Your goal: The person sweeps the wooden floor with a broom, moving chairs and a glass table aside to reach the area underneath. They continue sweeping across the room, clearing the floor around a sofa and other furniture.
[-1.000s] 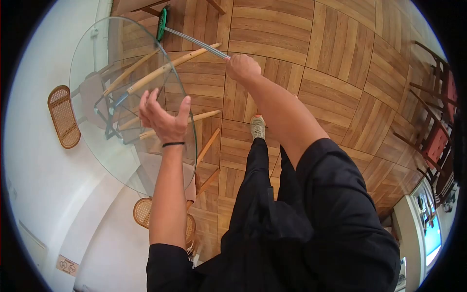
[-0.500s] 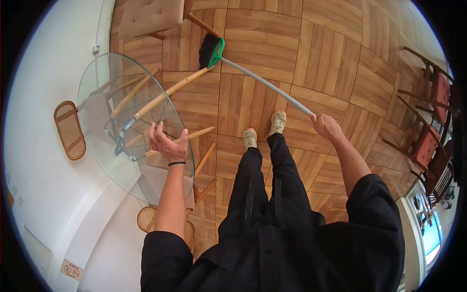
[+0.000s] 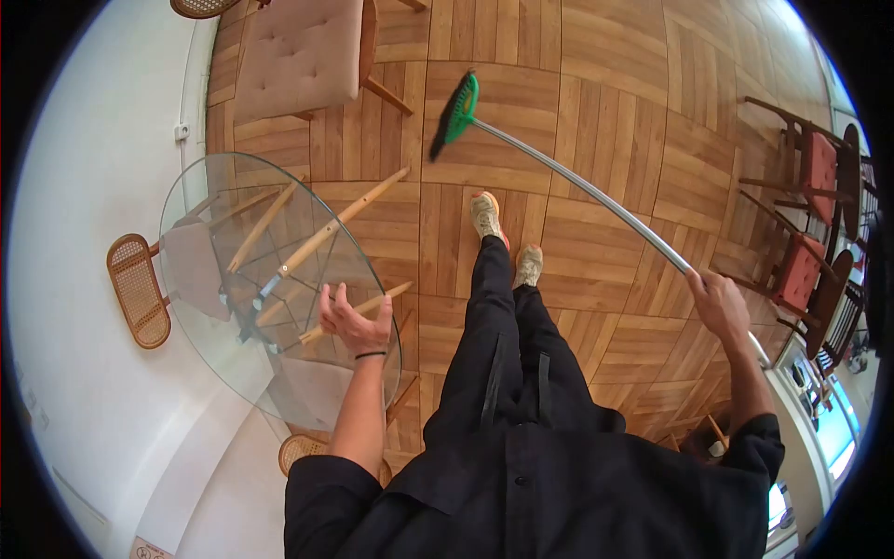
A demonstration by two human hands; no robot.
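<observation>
My right hand (image 3: 719, 305) is wrapped round the metal handle of a broom (image 3: 601, 194), near its upper end. The broom's green head with black bristles (image 3: 456, 115) is out ahead of my feet, over the wooden floor. My left hand (image 3: 358, 323) has its fingers apart and overlaps the round glass tabletop (image 3: 219, 359) on my left, close to its near edge. Through the glass show wooden table legs (image 3: 326, 228) joined by dark metal rods. A dark band circles my left wrist.
A chair with a tufted beige seat (image 3: 303, 56) stands ahead on the left. Cane-backed chairs (image 3: 140, 291) surround the glass table beside the white wall. Dark wooden chairs with red seats (image 3: 798, 272) line the right side, near a white counter (image 3: 803, 410).
The broom head has swung right, away from the table leg and chair. My right hand has moved right and back towards me. I have stepped forward, with my left foot now ahead.
</observation>
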